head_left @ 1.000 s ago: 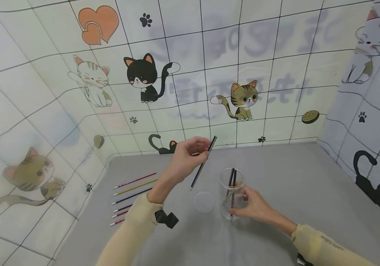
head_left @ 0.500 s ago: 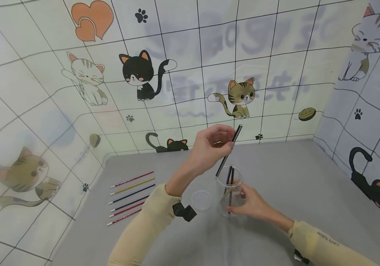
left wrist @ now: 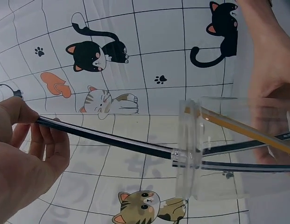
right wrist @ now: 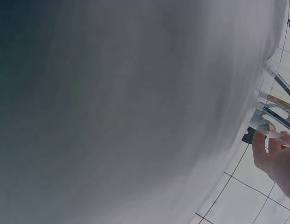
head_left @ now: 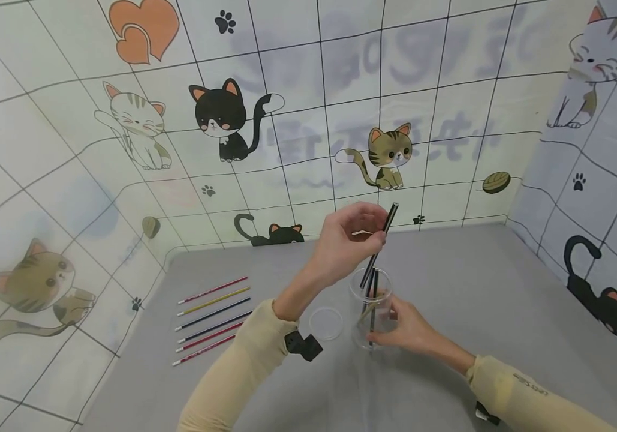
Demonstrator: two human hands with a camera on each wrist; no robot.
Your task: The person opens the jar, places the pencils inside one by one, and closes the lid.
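Note:
My left hand pinches a black-and-silver striped pencil near its upper end. The pencil slants down, and its lower end is at the mouth of a clear plastic cup, seen close in the left wrist view. Inside the cup stand two dark striped pencils and a yellow one. My right hand grips the cup low on its right side, thumb in front. In the right wrist view only part of the right hand and cup shows, at the right edge.
On the grey table a round clear lid lies left of the cup. Farther left, several pencils lie in a slanting row, among them a yellow pencil and a red pencil. A cat-print cloth wall stands behind.
My left hand has carried the striped pencil right, from beside the cup to over it, and its lower end has come down into the mouth. My right hand keeps its grip on the cup.

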